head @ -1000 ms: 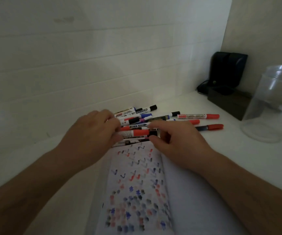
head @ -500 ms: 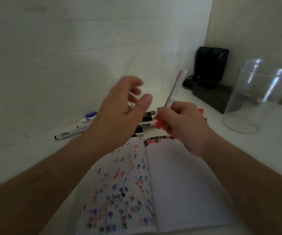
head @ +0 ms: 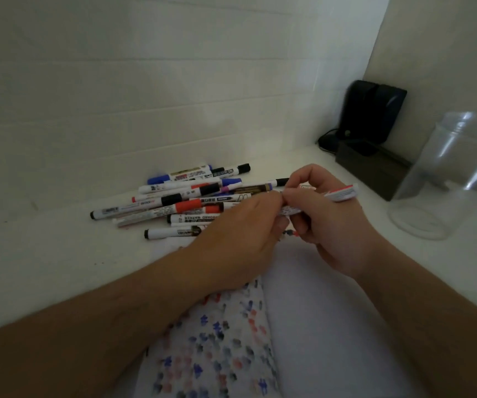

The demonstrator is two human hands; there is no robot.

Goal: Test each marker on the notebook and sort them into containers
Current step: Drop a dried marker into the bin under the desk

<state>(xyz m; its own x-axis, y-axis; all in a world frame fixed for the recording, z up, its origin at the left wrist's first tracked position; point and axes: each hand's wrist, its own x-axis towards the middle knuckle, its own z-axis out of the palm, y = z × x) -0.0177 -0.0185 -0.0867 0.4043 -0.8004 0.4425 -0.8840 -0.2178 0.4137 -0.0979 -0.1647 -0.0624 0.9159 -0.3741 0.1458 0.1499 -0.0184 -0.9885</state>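
Hands meet over the notebook (head: 312, 326): right hand (head: 326, 222) grips a marker (head: 342, 193), left hand (head: 243, 242) pinches its near end. Other markers (head: 179, 202) lie piled beyond, jar (head: 444, 179) far right on the desk (head: 59, 254).

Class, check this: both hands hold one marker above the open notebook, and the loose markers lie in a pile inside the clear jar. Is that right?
Not quite. The head view shows the pile of markers lying on the white counter by the wall, not inside the clear jar. The rest holds: both hands hold one marker above the open notebook.
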